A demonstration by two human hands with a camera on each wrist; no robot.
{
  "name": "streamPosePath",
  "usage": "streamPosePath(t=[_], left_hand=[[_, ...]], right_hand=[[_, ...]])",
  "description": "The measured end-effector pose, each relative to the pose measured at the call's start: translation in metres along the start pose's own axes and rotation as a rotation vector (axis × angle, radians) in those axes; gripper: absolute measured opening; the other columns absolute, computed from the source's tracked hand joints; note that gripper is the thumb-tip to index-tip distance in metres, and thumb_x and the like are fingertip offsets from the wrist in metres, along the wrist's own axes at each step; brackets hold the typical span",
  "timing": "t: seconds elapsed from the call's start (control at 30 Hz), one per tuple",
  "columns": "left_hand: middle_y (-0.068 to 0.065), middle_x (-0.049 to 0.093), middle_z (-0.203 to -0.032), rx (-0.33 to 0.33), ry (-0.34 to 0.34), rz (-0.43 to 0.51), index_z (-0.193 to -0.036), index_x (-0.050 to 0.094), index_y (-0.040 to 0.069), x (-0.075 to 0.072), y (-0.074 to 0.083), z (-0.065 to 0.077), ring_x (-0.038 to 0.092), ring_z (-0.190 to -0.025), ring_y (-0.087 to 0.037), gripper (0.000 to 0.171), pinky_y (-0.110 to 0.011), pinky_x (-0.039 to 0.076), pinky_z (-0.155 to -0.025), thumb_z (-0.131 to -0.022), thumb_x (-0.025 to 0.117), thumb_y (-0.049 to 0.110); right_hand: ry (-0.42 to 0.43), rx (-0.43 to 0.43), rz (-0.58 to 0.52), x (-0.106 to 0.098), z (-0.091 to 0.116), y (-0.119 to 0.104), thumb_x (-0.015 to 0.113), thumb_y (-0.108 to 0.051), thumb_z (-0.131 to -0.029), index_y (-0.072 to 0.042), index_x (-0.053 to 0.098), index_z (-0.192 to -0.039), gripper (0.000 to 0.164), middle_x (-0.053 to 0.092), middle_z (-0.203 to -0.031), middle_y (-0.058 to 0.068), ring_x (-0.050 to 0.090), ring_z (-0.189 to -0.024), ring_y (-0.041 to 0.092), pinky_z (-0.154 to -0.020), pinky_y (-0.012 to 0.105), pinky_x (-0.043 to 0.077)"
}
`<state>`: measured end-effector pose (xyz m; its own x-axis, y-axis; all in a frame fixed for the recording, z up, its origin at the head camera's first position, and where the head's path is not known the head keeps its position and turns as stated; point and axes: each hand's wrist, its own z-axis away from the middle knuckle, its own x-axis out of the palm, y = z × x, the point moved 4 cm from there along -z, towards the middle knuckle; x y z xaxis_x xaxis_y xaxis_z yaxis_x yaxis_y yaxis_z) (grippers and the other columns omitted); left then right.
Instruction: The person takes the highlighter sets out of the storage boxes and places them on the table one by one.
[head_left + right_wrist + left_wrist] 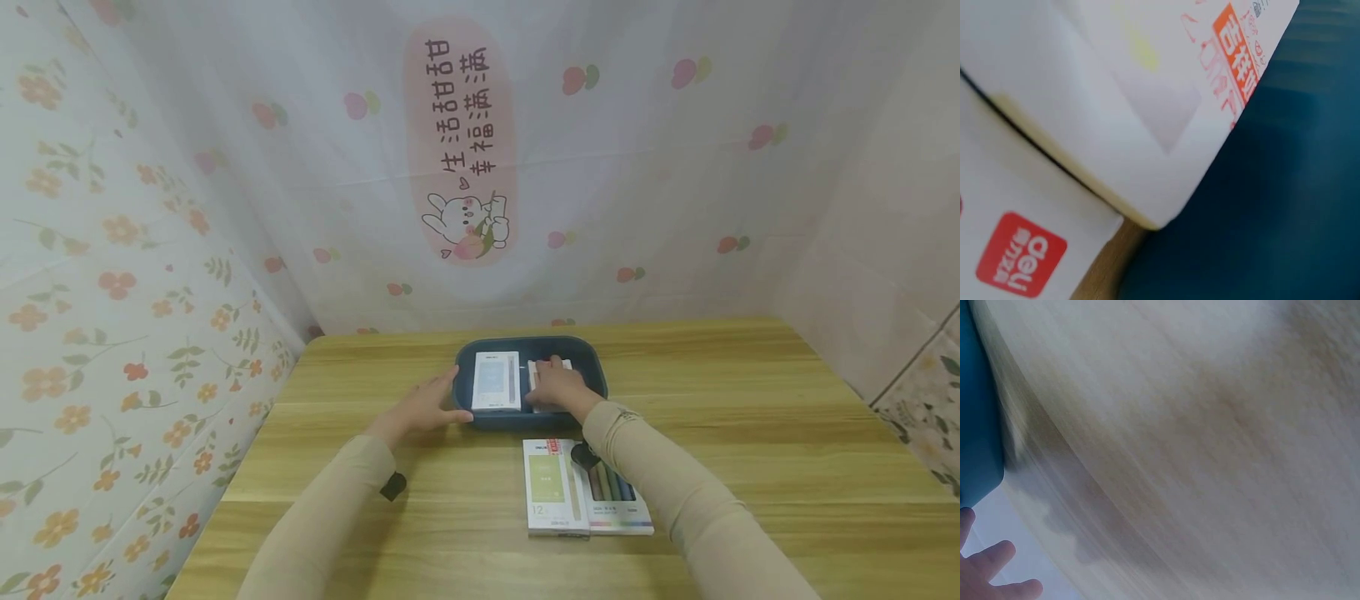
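A dark blue bin [592, 358] stands near the table's back edge. In its left half lies a white box with a pale blue panel [497, 382]. My right hand [558, 388] reaches into the right half and grips another white box [534, 367], mostly hidden under the fingers. At the bin's left end, my left hand [431, 404] rests with its fingers against the side and its thumb at the front corner. The left wrist view shows spread fingers [997, 556] beside the bin wall [975, 412]; the right hand is outside its own wrist view.
In front of the bin, a white box with a green panel [546, 487] lies beside a white box with a dark window [622, 512], partly under the right forearm. A patterned curtain [637, 183] hangs behind the wooden table [750, 417], and a flowered one [112, 333] at left.
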<state>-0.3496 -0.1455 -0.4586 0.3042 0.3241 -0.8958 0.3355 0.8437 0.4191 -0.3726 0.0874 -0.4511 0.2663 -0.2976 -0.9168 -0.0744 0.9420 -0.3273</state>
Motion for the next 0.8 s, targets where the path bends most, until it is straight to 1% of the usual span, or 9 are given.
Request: streamPosePath(t=[0.17, 0.4, 0.5, 0.67, 0.8], left_hand=[[-0.008, 0.017, -0.152, 0.001, -0.003, 0.002, -0.148, 0.007, 0.012, 0.000, 0.001, 0.000, 0.019, -0.138, -0.029, 0.103, -0.051, 0.015, -0.111, -0.076, 0.054, 0.067], [-0.008, 0.017, -0.152, -0.003, -0.009, 0.011, -0.148, 0.006, 0.011, -0.002, 0.005, 0.002, 0.018, -0.138, -0.029, 0.101, -0.051, 0.014, -0.111, -0.077, 0.055, 0.065], [-0.008, 0.017, -0.152, -0.007, -0.010, 0.016, -0.148, 0.006, 0.011, -0.002, 0.005, 0.003, 0.018, -0.139, -0.029, 0.101, -0.051, 0.013, -0.111, -0.077, 0.055, 0.064], [-0.008, 0.016, -0.152, -0.007, -0.011, 0.025, -0.148, 0.006, 0.011, -0.003, 0.005, 0.004, 0.018, -0.139, -0.029, 0.101, -0.051, 0.013, -0.111, -0.077, 0.056, 0.064], [-0.007, 0.016, -0.153, -0.006, -0.014, 0.027, -0.148, 0.006, 0.011, -0.003, 0.004, 0.004, 0.017, -0.139, -0.029, 0.102, -0.051, 0.013, -0.111, -0.077, 0.055, 0.065]], right_hand=[[0.006, -0.001, 0.003, -0.001, 0.001, 0.000, 0.065, -0.033, -0.077, 0.000, 0.037, -0.136, 0.073, 0.032, -0.137, 0.025, 0.046, -0.112, 0.037, -0.095, 0.052, 0.039], [0.023, -0.018, -0.007, -0.005, 0.001, 0.002, 0.066, -0.035, -0.078, 0.001, 0.037, -0.135, 0.073, 0.033, -0.138, 0.026, 0.042, -0.119, 0.040, -0.096, 0.053, 0.038], [0.046, -0.022, 0.003, -0.007, 0.000, 0.002, 0.066, -0.035, -0.077, 0.000, 0.038, -0.135, 0.073, 0.035, -0.136, 0.026, 0.043, -0.117, 0.039, -0.094, 0.053, 0.039], [0.083, -0.046, 0.029, -0.013, 0.001, -0.001, 0.065, -0.035, -0.077, -0.001, 0.035, -0.137, 0.075, 0.034, -0.137, 0.025, 0.045, -0.113, 0.037, -0.091, 0.051, 0.042], [0.089, -0.068, 0.031, -0.020, 0.003, -0.005, 0.064, -0.034, -0.078, -0.001, 0.033, -0.139, 0.076, 0.031, -0.139, 0.026, 0.042, -0.117, 0.038, -0.090, 0.052, 0.042]])
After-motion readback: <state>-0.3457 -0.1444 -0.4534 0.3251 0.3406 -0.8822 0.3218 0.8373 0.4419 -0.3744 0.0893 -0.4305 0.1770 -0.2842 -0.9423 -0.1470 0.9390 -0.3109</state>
